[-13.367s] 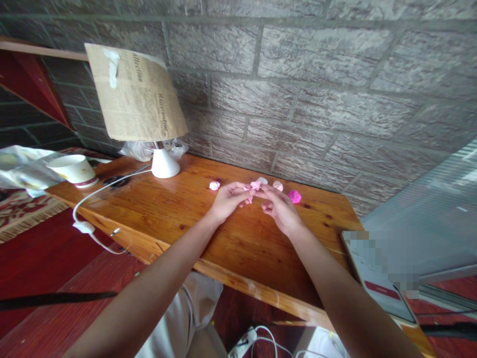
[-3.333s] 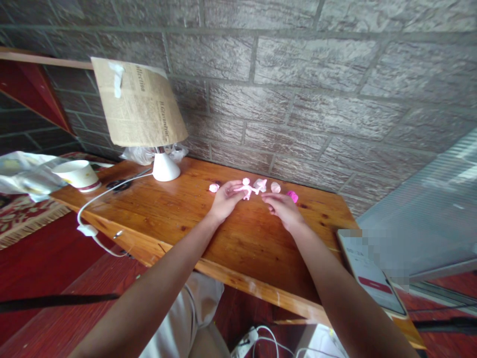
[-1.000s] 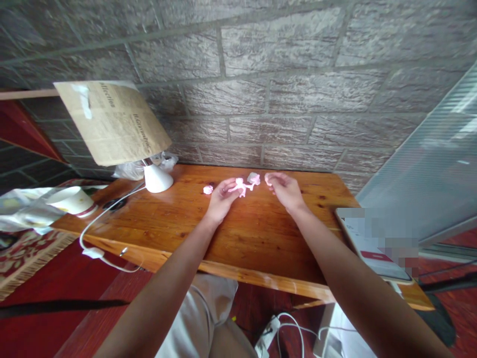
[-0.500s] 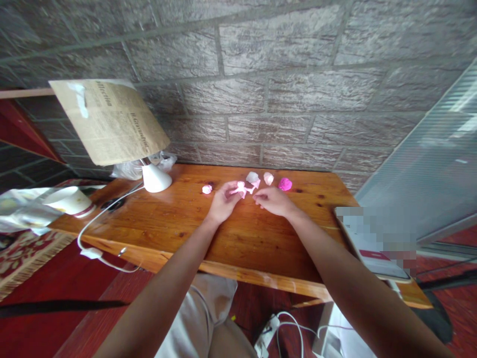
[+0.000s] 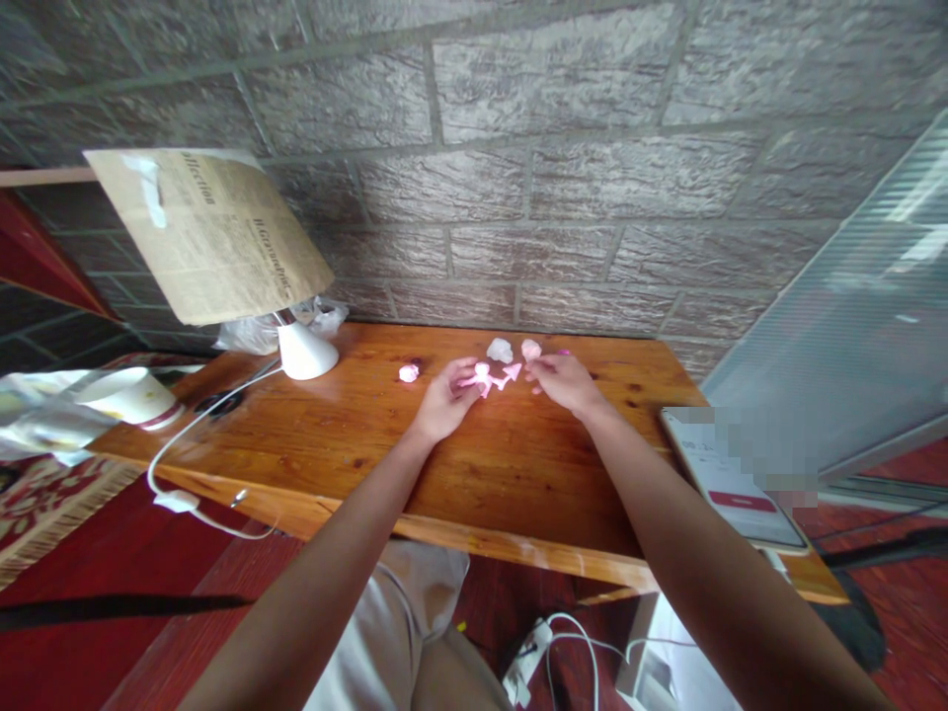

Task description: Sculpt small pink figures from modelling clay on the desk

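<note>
My left hand (image 5: 444, 400) is closed on the left side of a small pink clay figure (image 5: 483, 378), at the back part of the wooden table. From the figure's right side sticks out a thin part with an arrow-shaped pink tip (image 5: 513, 372). My right hand (image 5: 567, 383), fingers pinched together, is just right of that tip. Its fingertips are at the lower edge of a pale pink clay lump (image 5: 531, 349); whether they touch it, or hold a small bit, I cannot tell. A white lump (image 5: 500, 350) lies behind the figure. The bright magenta lump (image 5: 564, 353) is mostly hidden behind my right hand.
Left of my left hand lies another pale pink lump (image 5: 408, 373). A lamp with a white base (image 5: 306, 354) and a paper cup (image 5: 137, 397) stand at the left. A tablet (image 5: 730, 484) lies at the table's right end. Behind the table (image 5: 504, 484) rises a brick wall.
My right hand has moved right and slightly back, away from the figure, and now covers most of the magenta lump. My left hand keeps hold of the figure.
</note>
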